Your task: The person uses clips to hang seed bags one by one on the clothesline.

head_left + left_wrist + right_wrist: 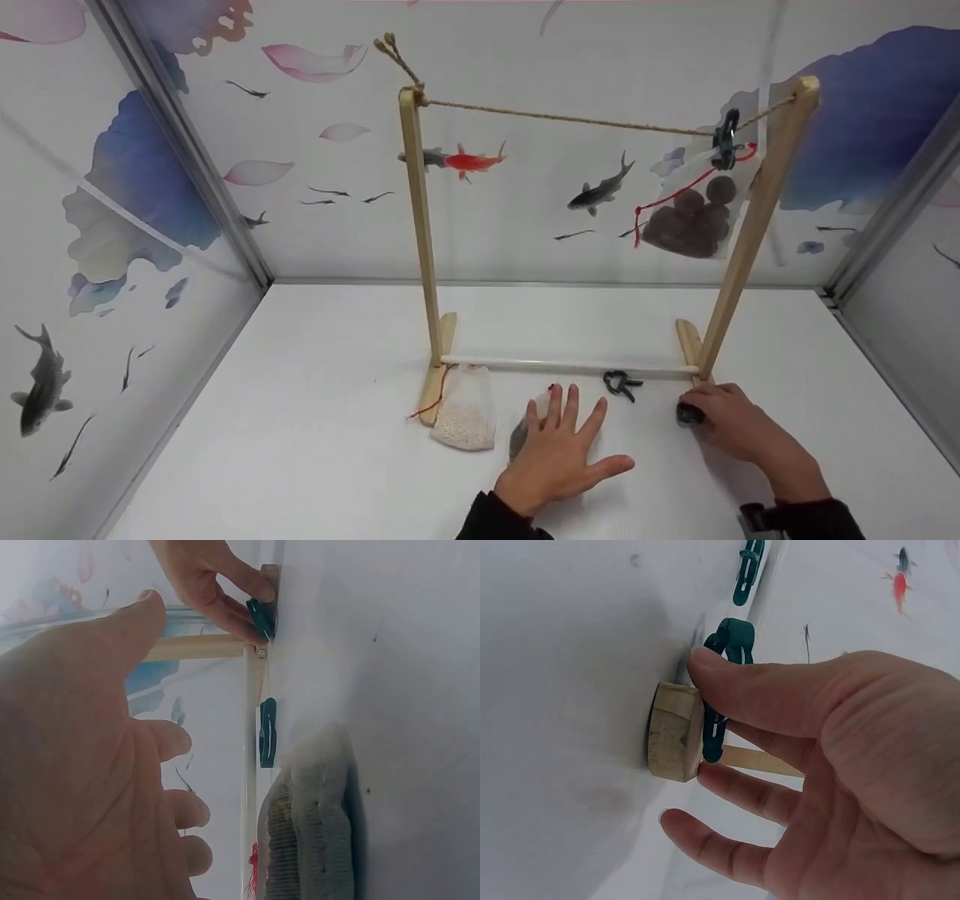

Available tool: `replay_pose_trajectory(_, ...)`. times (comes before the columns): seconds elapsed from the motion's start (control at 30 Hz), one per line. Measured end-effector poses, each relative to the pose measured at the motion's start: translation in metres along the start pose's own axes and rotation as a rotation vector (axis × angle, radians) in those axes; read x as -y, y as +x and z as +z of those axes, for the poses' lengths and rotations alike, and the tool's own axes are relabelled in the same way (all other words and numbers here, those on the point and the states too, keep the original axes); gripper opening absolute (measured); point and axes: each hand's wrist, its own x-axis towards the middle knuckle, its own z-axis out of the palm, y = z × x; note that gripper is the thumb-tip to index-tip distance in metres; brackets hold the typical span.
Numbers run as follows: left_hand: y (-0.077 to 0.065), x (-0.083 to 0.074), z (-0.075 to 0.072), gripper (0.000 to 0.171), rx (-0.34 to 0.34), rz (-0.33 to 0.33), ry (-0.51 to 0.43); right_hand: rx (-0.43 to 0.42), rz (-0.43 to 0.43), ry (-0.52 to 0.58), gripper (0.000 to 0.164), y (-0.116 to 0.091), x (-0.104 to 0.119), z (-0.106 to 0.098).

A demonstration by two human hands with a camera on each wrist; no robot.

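My right hand (739, 427) pinches a dark green clip (714, 739) between thumb and fingers, beside the wooden foot (673, 731) of the stand's right post. A second green clip (621, 384) lies on the table by the white crossbar, between the two hands. With its fingers spread, my left hand (559, 457) is over a small mesh bag (307, 832) of dark contents, which it partly hides in the head view. In the left wrist view a gap shows between palm and bag. Left of that hand lies a mesh bag of pale grains (465, 427) with a red drawstring.
A rope (555, 115) runs between the wooden posts (421, 225). Near its right end, a dark clip (725, 139) holds a mesh bag of brown round pieces (686, 221). Printed wall panels (337, 225) enclose the white table (300, 420) at the back and sides.
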Motion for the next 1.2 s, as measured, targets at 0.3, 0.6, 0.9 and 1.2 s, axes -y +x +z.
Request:
replay_pose_trajectory(0.3,0.001,0.002,-0.003,0.083,0.019,-0.009,-0.018,0.015,-0.085,0.062,0.018,0.003,-0.002,-0.005)
replay_pose_trajectory(0.6,0.002,0.002,-0.002,0.085,0.009,0.001,-0.027,0.093,-0.166,0.148,0.014,-0.001,0.016,-0.021)
replay_pose_trajectory(0.9,0.004,0.0,-0.007,0.081,-0.008,0.112,-0.176,0.03,-0.269,0.07,0.015,-0.012,0.065,-0.034)
replay_pose_trajectory(1.2,0.002,0.001,-0.015,0.071,-0.028,0.175,-0.35,-0.067,-0.388,0.041,0.014,-0.013,0.084,-0.032)
